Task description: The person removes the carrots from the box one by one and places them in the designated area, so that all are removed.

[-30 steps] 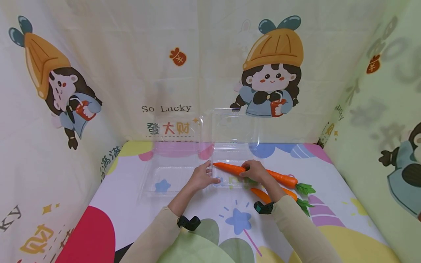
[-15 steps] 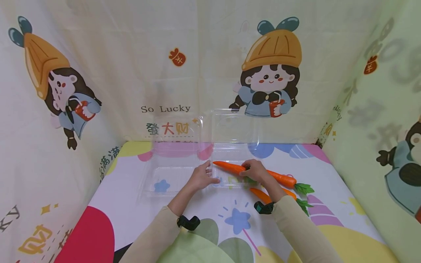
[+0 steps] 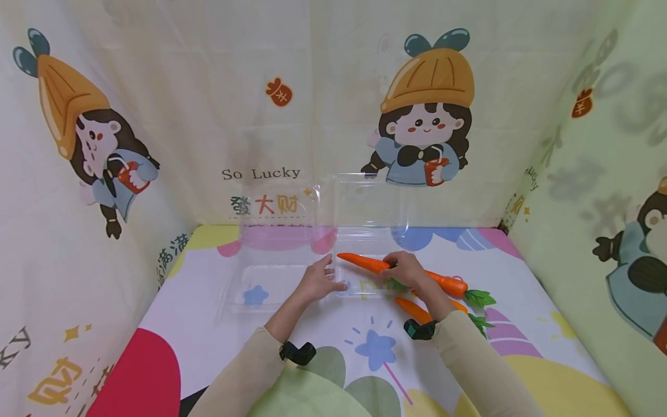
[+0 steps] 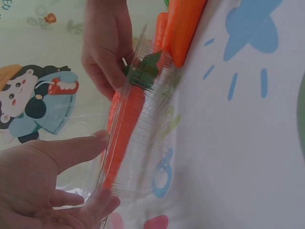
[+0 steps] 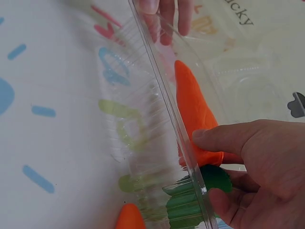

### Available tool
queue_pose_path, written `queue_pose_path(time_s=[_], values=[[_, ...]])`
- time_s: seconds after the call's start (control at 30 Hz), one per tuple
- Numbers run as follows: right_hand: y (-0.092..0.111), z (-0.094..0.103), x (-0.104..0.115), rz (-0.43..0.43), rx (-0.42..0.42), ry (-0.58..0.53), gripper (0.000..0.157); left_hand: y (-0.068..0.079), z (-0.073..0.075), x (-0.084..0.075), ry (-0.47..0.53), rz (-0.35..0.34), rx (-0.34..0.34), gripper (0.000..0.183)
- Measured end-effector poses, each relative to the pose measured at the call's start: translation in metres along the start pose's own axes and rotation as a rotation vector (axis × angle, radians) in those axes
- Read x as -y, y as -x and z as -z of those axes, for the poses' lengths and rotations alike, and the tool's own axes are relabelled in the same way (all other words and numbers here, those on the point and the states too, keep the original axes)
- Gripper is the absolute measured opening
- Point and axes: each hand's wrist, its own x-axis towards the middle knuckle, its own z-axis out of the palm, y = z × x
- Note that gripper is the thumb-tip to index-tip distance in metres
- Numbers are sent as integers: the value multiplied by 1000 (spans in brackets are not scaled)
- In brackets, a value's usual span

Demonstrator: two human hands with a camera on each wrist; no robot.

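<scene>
My right hand point(image 3: 405, 269) pinches an orange carrot point(image 3: 359, 262) near its leafy top, thumb on one side and fingers on the other. The carrot lies slanted over the right clear plastic box point(image 3: 359, 292), its tip toward the left; its green leaves point(image 4: 145, 71) hang by the box wall. My left hand point(image 3: 316, 280) touches that box's near left corner with thumb and fingers spread and fairly straight. Two more carrots lie beside the box: one carrot point(image 3: 449, 284) behind my right wrist, another carrot point(image 3: 411, 308) partly hidden under the forearm.
A second clear hinged box point(image 3: 276, 267) stands to the left. Both boxes have their transparent lids point(image 3: 371, 202) raised toward the back. A printed cloth point(image 3: 208, 347) covers the table, and curtains point(image 3: 312, 58) close in the back and sides.
The carrot's tip has risen very slightly, with my right hand moving a little the same way. My left hand and the boxes stay as they were; the view has shifted slightly.
</scene>
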Motion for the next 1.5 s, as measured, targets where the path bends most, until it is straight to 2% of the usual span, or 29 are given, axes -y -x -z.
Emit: queue_pose_path(time_s=[0.87,1.5], values=[[6,8,-4,55,-40,24,38,-1,-1,0,-3,1,-4,90],[9,12,-8,62,-49,-22,42,-2,-2,0,-19,7,-8,91]])
